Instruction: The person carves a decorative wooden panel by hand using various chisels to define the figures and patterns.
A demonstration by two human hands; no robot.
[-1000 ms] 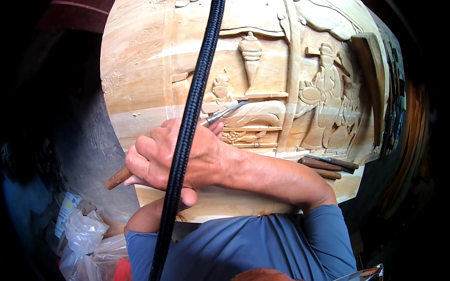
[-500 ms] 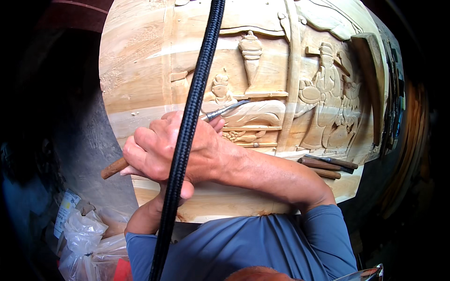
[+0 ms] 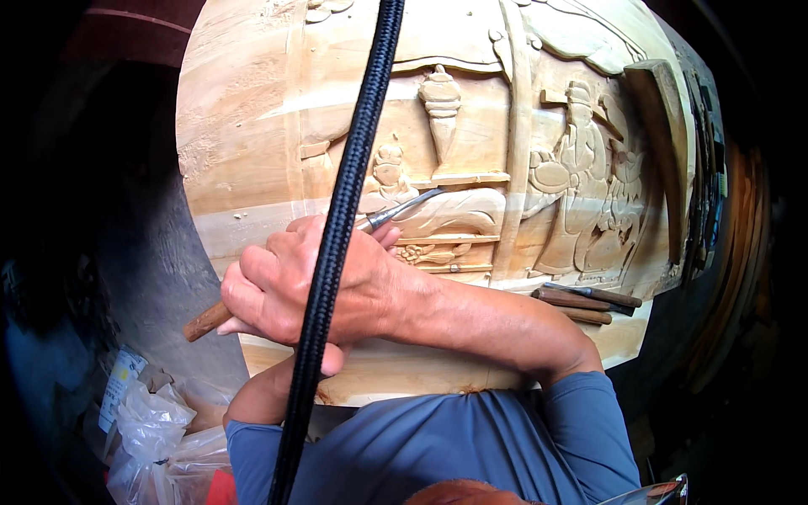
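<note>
My right hand [image 3: 295, 282] is closed round the brown wooden handle [image 3: 207, 322] of a chisel, whose butt sticks out to the left. The metal blade [image 3: 406, 206] slants up to the right, and its tip rests at the carved ledge below a cone-shaped relief [image 3: 441, 114]. My right forearm crosses over my left arm. Of my left hand [image 3: 387, 236], mostly hidden under the right, fingertips show curled beside the chisel's shank. Beneath lies a pale wooden panel [image 3: 240, 126] with carved figures. A black braided cable [image 3: 347, 177] hangs across the view, covering part of my right hand.
Several wooden-handled tools [image 3: 581, 301] lie on the panel near its right front. A dark wooden bar [image 3: 665, 135] stands over the panel's right side, with more tools [image 3: 707, 168] beyond. At lower left are a clear plastic bag [image 3: 156, 429] and a white container [image 3: 123, 379].
The panel and its carvings sit slightly lower and further left in view. My hands keep the same grip, and the chisel tip stays by the same ledge.
</note>
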